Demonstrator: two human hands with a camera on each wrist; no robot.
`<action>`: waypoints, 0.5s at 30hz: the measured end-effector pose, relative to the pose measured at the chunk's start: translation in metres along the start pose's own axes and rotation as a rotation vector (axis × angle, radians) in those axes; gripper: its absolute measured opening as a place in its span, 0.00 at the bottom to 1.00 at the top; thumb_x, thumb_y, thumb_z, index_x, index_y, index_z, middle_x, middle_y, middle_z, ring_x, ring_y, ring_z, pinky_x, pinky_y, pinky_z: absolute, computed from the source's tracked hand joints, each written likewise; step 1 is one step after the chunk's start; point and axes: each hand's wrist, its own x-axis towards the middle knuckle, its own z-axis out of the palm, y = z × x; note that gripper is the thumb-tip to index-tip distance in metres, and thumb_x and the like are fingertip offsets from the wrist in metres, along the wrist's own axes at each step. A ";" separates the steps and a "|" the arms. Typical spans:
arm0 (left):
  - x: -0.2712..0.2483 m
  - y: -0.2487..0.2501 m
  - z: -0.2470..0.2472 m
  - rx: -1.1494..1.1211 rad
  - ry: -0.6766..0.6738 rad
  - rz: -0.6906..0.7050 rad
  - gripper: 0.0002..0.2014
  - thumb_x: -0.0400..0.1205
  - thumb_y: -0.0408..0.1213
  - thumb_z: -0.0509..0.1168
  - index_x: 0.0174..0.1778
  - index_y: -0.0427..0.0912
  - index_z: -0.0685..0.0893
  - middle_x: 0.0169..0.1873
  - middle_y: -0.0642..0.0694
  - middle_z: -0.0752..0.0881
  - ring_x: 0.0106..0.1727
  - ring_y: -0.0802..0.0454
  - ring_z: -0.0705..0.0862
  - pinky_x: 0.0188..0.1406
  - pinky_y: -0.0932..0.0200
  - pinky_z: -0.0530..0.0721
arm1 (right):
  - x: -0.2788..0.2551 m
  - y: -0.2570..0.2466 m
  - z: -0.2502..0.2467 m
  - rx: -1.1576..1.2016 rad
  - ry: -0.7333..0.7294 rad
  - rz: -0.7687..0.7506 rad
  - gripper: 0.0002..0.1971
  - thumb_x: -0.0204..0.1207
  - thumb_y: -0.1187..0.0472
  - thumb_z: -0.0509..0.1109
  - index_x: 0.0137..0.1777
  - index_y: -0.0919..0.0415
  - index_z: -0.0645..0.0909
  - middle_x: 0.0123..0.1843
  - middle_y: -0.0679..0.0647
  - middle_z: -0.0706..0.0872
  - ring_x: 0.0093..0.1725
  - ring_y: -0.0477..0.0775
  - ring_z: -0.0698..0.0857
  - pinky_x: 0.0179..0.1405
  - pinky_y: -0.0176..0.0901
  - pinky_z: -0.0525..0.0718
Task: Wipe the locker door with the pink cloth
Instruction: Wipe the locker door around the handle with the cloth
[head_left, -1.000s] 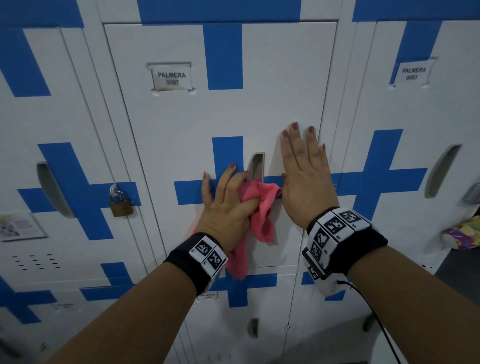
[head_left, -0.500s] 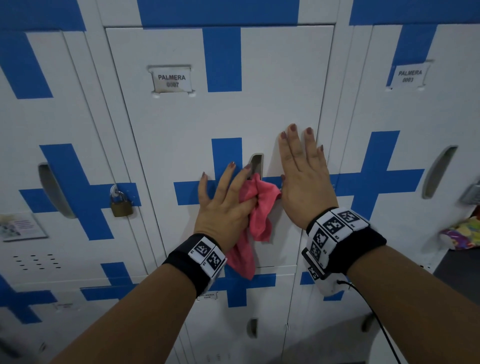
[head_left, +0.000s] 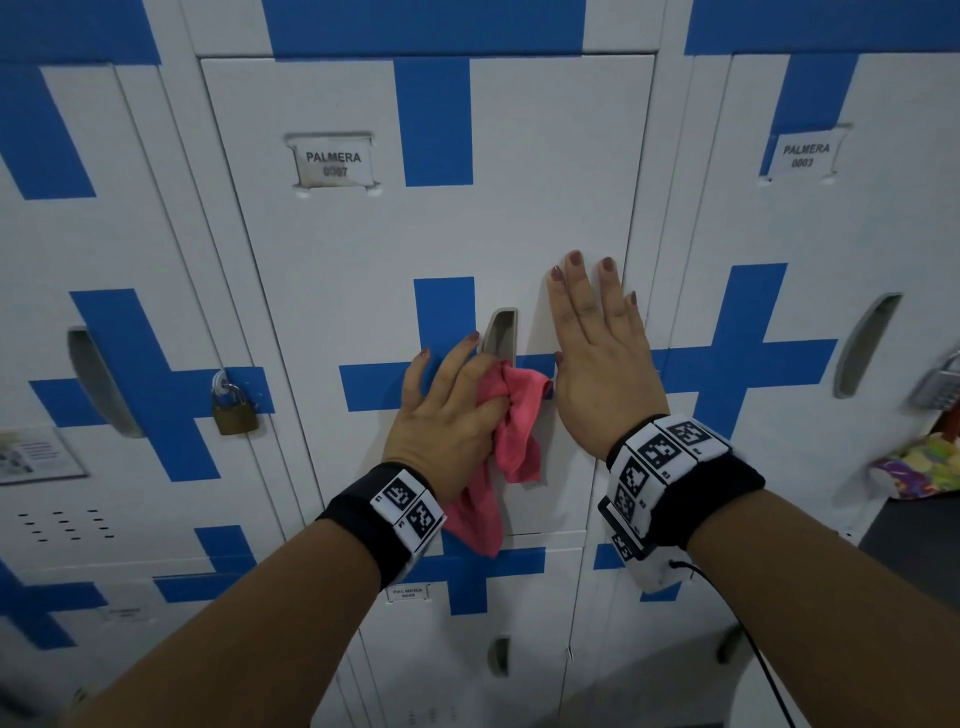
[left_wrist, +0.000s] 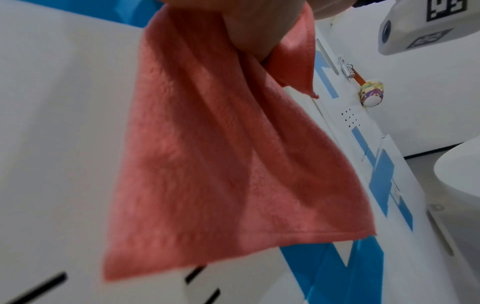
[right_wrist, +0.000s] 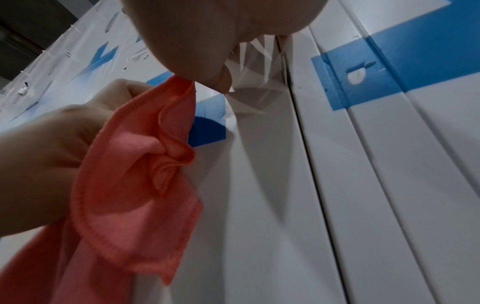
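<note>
While the left hand (head_left: 447, 415) grips the bunched pink cloth (head_left: 511, 415) against the locker door (head_left: 545, 171) just below its recessed handle (head_left: 500, 332), the right hand (head_left: 597, 358), at three o'clock of the cloth, lies flat, fingers straight, holding nothing.

A locker room: rows of white-and-blue lockers (head_left: 519, 208) with name labels (head_left: 333, 162) and padlocks (head_left: 235, 410).

My head camera looked down at the locker door (head_left: 519, 218) from close; both wrist cameras looked up along it, sharing the pink cloth (left_wrist: 221, 154).
</note>
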 end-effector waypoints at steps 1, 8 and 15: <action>-0.001 0.001 0.000 -0.004 -0.003 -0.011 0.10 0.76 0.42 0.66 0.51 0.53 0.87 0.64 0.45 0.81 0.76 0.44 0.65 0.77 0.39 0.48 | 0.000 0.000 0.000 0.002 -0.003 0.002 0.47 0.72 0.71 0.62 0.83 0.55 0.36 0.85 0.50 0.36 0.83 0.58 0.35 0.82 0.57 0.42; 0.000 0.002 0.003 -0.030 0.022 0.013 0.09 0.74 0.39 0.65 0.49 0.48 0.86 0.61 0.46 0.81 0.73 0.45 0.67 0.77 0.39 0.46 | 0.000 -0.001 0.000 0.007 0.002 0.004 0.46 0.72 0.72 0.61 0.83 0.56 0.36 0.84 0.49 0.35 0.83 0.57 0.34 0.81 0.56 0.41; 0.013 -0.027 -0.007 0.096 0.128 0.207 0.06 0.75 0.37 0.65 0.40 0.55 0.83 0.62 0.49 0.82 0.74 0.45 0.71 0.74 0.32 0.56 | 0.000 0.001 -0.001 0.014 0.002 -0.005 0.46 0.71 0.71 0.61 0.83 0.57 0.38 0.84 0.48 0.35 0.83 0.57 0.35 0.81 0.55 0.40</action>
